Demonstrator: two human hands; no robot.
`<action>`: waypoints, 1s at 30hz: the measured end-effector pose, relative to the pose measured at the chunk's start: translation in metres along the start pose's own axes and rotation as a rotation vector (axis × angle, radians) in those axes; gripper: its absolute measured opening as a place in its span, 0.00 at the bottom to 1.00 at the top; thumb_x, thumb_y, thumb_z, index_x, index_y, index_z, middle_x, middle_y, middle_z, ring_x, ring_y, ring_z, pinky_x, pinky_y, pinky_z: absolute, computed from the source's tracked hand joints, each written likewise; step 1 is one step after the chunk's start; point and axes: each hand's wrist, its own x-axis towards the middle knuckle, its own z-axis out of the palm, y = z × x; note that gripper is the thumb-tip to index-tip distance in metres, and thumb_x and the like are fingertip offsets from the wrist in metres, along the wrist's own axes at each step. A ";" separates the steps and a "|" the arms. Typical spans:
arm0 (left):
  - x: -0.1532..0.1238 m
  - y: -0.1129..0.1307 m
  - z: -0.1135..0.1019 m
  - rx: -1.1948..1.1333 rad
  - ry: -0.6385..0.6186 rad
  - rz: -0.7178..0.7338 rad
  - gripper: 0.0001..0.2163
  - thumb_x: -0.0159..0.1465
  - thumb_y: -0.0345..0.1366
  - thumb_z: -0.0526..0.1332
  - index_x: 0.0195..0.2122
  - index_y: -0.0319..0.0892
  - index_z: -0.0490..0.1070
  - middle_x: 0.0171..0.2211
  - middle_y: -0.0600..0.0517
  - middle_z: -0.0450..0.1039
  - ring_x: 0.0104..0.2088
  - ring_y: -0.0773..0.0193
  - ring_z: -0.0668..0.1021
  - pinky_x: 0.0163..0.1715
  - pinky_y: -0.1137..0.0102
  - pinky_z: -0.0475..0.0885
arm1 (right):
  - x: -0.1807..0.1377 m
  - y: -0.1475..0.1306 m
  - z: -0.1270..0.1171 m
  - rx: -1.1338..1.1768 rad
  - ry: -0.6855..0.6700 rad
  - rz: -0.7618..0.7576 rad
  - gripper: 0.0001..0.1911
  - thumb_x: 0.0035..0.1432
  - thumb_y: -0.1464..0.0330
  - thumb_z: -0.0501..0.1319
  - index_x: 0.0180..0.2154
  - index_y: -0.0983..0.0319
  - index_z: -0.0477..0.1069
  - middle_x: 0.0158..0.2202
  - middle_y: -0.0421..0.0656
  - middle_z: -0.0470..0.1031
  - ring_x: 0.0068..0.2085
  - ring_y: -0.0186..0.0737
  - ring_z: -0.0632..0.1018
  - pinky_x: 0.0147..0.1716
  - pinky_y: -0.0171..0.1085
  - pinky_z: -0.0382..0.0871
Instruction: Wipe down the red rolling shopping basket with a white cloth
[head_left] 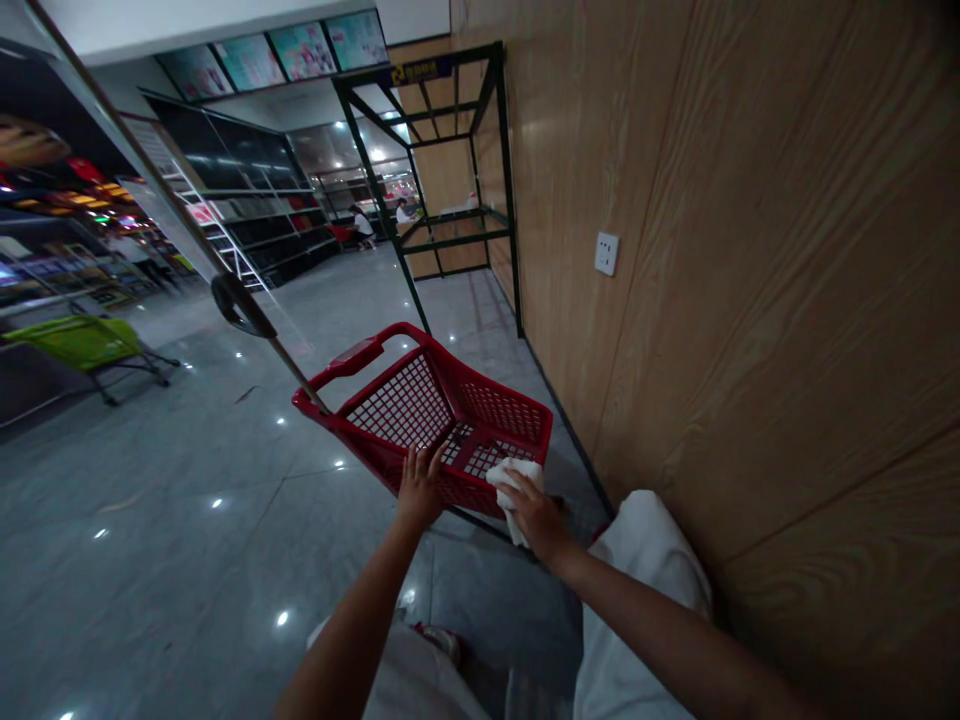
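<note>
A red plastic shopping cart basket [390, 400] with mesh sides stands tilted on the grey floor in front of me. My left hand [418, 488] grips its near rim, fingers curled over the edge. My right hand [534, 515] presses a white cloth [511, 478] against the rim at the basket's near right corner, fingers closed on the cloth. My knees in white trousers show below my arms.
A wood-panelled wall [750, 300] with a white socket [606, 253] runs along the right. An empty black metal shelf frame [450, 200] stands beyond the basket. A green cart [82, 345] stands at far left. People sit in the distance.
</note>
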 end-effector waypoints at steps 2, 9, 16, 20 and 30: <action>-0.001 -0.001 0.002 -0.002 0.003 -0.006 0.37 0.50 0.33 0.61 0.62 0.39 0.54 0.59 0.40 0.57 0.64 0.41 0.49 0.61 0.49 0.50 | 0.009 -0.010 0.008 0.010 0.024 0.008 0.25 0.57 0.77 0.53 0.55 0.58 0.65 0.60 0.45 0.62 0.60 0.43 0.63 0.54 0.43 0.66; 0.002 -0.006 0.006 0.009 -0.031 -0.015 0.37 0.50 0.31 0.61 0.63 0.45 0.54 0.62 0.42 0.54 0.64 0.42 0.50 0.61 0.50 0.51 | 0.032 0.004 0.003 -0.237 -0.016 0.156 0.22 0.56 0.55 0.60 0.50 0.58 0.69 0.57 0.52 0.63 0.60 0.59 0.59 0.55 0.65 0.51; 0.012 -0.002 0.013 0.011 -0.031 -0.030 0.38 0.50 0.32 0.62 0.63 0.47 0.53 0.62 0.42 0.54 0.64 0.42 0.50 0.61 0.46 0.46 | 0.013 0.023 -0.024 -0.245 -0.084 0.036 0.22 0.61 0.59 0.54 0.55 0.58 0.61 0.53 0.49 0.67 0.54 0.48 0.66 0.58 0.57 0.42; 0.020 0.006 0.013 0.006 -0.039 -0.041 0.37 0.51 0.31 0.61 0.63 0.46 0.53 0.62 0.41 0.54 0.64 0.42 0.49 0.61 0.47 0.47 | 0.021 0.018 -0.029 -0.250 -0.004 0.200 0.16 0.62 0.61 0.53 0.51 0.53 0.66 0.46 0.45 0.71 0.48 0.46 0.70 0.54 0.51 0.50; 0.035 0.015 0.017 0.023 -0.033 -0.036 0.37 0.50 0.30 0.61 0.63 0.46 0.52 0.60 0.41 0.56 0.64 0.42 0.51 0.60 0.47 0.49 | 0.053 0.024 -0.018 0.167 0.234 0.304 0.17 0.47 0.76 0.55 0.40 0.58 0.69 0.43 0.44 0.72 0.47 0.44 0.72 0.45 0.41 0.64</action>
